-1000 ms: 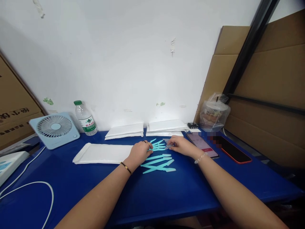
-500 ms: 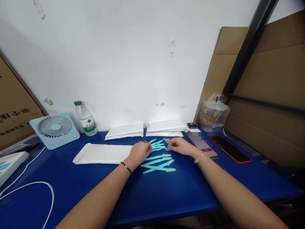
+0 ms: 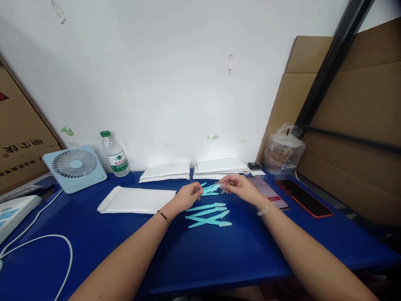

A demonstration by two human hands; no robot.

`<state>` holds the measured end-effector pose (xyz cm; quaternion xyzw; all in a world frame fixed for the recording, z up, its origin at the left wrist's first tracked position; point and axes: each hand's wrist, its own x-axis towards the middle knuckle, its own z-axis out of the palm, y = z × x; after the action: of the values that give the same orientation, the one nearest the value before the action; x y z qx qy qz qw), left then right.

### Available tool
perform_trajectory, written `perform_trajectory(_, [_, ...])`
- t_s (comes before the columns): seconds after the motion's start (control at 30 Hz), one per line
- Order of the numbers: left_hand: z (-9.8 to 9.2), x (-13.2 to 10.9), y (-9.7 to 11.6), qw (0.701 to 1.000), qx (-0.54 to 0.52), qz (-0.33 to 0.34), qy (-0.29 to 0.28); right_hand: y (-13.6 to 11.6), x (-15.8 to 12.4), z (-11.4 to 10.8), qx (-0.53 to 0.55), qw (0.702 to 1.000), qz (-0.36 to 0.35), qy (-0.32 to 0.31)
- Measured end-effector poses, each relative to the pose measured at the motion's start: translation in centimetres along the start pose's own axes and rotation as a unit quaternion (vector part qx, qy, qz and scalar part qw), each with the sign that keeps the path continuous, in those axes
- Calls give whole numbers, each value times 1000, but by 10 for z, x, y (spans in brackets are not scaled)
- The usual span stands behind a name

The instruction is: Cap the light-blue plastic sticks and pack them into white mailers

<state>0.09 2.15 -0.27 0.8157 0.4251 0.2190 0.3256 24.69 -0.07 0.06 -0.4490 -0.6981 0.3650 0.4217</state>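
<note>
Between my hands is a teal eyebrow razor (image 3: 210, 188), raised slightly over others like it. My left hand (image 3: 189, 196) is closed, pinching the handle end of this razor. At its other end the fingers of my right hand (image 3: 237, 187) pinch what looks like a small clear blade cap; the fingertips partly hide it. More teal razors lie beneath and behind the hands. Nearer to me, several teal eyebrow razors (image 3: 208, 218) lie loosely crossed on the blue table (image 3: 232, 255), with pale blade ends to the right. A flat white padded mailer (image 3: 134, 200) lies left of my left hand.
White mailers (image 3: 166, 170) are stacked against the wall, beside another stack (image 3: 219, 166). A light-blue fan (image 3: 75, 167) and water bottle (image 3: 115, 154) stand left. On the right are a phone (image 3: 275, 194), an orange-edged phone (image 3: 308, 198) and a bagged cup (image 3: 283, 152).
My hands have gone from apart to holding opposite ends of one razor. The right hand has lifted slightly. The view has shifted a little.
</note>
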Motion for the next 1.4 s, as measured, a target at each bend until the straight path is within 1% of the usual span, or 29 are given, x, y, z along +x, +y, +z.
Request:
perform_trajectory(0.07, [0,3,-3,999,-32,-6,-5,0,1,-4,21,999,5,30])
perform_trajectory(0.13, [0,4,-5,999,-39,-7,-4,2,1,-8,41,997,14,59])
perform_trajectory(0.2, [0,4,-5,999,-35,-9,-3,2,1,-9,53,996,24,62])
perform_trajectory(0.3, [-1,3,-4,999,-33,-8,-6,1,0,-6,54,997,31,41])
perform_trajectory(0.47, [0,2,-1,999,-48,3,-10,-5,-1,6,56,998,32,12])
perform_trajectory(0.6, [2,-1,4,997,-64,-11,-41,-4,-1,12,53,996,52,-43])
perform_trajectory(0.63, [3,-3,6,997,-57,-15,-49,-2,-1,11,31,997,55,-49])
perform_trajectory(0.7, [4,-6,9,998,-12,-13,-55,4,0,5,-54,997,39,-31])
perform_trajectory(0.73, [4,-7,10,999,23,-7,-49,8,0,1,-111,994,20,-12])
perform_trajectory(0.8, [4,-8,10,994,106,13,-17,15,1,-6,-223,974,-24,10])
perform_trajectory(0.87, [5,-7,8,981,188,31,25,22,1,-11,-300,953,-50,-11])
perform_trajectory(0.93, [5,-4,4,965,255,40,53,26,1,-13,-335,940,-52,-41])
perform_trajectory(0.97, [6,-2,1,958,277,40,58,27,1,-12,-342,937,-51,-49])
perform_trajectory(1.03, [6,1,-4,953,295,38,55,28,1,-11,-340,938,-47,-51])
perform_trajectory(1.1, [7,3,-8,955,289,34,52,26,2,-9,-314,947,-39,-56])
perform_trajectory(1.23, [7,4,-11,967,249,17,55,25,1,-8,-251,965,-20,-70])
perform_trajectory(1.4, [3,3,-9,977,208,12,50,22,0,-7,-233,971,-20,-54])
